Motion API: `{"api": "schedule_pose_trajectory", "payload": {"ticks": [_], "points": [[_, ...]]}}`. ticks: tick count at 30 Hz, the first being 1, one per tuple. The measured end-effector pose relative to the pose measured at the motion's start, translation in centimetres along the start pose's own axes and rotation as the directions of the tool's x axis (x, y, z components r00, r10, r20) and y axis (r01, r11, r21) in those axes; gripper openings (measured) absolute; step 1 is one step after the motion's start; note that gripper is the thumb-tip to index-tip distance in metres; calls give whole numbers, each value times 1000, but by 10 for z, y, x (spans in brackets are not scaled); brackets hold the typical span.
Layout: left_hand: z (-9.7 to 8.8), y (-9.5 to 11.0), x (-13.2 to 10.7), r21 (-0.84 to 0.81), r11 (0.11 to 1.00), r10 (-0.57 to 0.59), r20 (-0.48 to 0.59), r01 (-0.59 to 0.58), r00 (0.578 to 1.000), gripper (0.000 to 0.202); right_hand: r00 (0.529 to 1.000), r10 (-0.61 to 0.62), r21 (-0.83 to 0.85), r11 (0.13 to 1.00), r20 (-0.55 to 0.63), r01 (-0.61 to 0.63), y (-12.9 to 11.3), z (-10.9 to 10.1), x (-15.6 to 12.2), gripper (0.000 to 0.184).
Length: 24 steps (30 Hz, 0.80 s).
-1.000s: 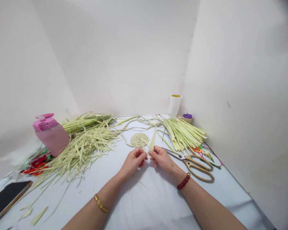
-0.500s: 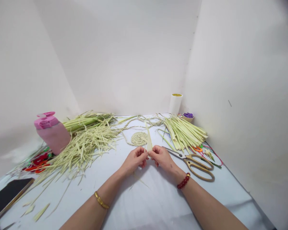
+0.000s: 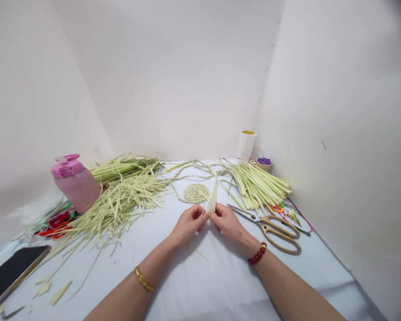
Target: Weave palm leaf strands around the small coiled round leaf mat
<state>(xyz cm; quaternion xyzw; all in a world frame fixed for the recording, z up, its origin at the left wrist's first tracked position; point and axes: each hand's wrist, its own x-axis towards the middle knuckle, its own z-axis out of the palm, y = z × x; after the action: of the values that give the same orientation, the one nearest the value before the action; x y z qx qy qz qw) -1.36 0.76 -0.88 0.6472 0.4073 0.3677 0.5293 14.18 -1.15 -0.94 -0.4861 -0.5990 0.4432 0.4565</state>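
Observation:
A pale green leaf strip (image 3: 213,196) stands up between my two hands, its thin tip bent over at the top. My left hand (image 3: 191,222) pinches its lower end, with a thin split piece rising beside the fingers. Right beside it, my right hand (image 3: 224,220) also pinches the strip, thumbs nearly meeting. Just beyond my fingers a flat coiled braid disc (image 3: 195,193) lies on the table, a braided tail running off behind it. Large scissors (image 3: 270,227) with bronze handles lie to the right of my right hand, blades pointing toward the strip.
Left are a pink bottle (image 3: 76,185), a heap of shredded strips (image 3: 127,196), red-handled tools (image 3: 56,229) and a phone (image 3: 15,274). Cut leaf strips (image 3: 260,185), a white roll (image 3: 246,145) and a small cup of purple bits (image 3: 263,163) sit at the back right, near the wall.
The upper part of the leaf strip has swung to the right and its tip now bends over. Both hands keep their pinch; the whole view has shifted slightly.

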Motion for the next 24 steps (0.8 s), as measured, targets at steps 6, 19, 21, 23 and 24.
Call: {"api": "schedule_pose_trajectory", "payload": {"ticks": [6,19,21,23,24], "points": [[1,2,-2,46,999,10,-10,-10,1000,36,998,-64,-75,995,-14,63,1,0,-1,10],[-5,1,-2,-62,995,-67,172,78,983,33,980,8,-39,999,199,0,4,-4,2,10],[-7,3,-2,-95,991,-75,226,99,971,31,971,2,0,1000,239,-2,1,-6,2,10],[-8,4,-2,-97,989,-85,234,111,969,29,966,-4,33,999,259,-5,-3,-7,1,9],[-9,3,-2,-88,990,-91,219,112,972,29,967,-7,48,999,254,-6,-4,-7,1,9]]}}
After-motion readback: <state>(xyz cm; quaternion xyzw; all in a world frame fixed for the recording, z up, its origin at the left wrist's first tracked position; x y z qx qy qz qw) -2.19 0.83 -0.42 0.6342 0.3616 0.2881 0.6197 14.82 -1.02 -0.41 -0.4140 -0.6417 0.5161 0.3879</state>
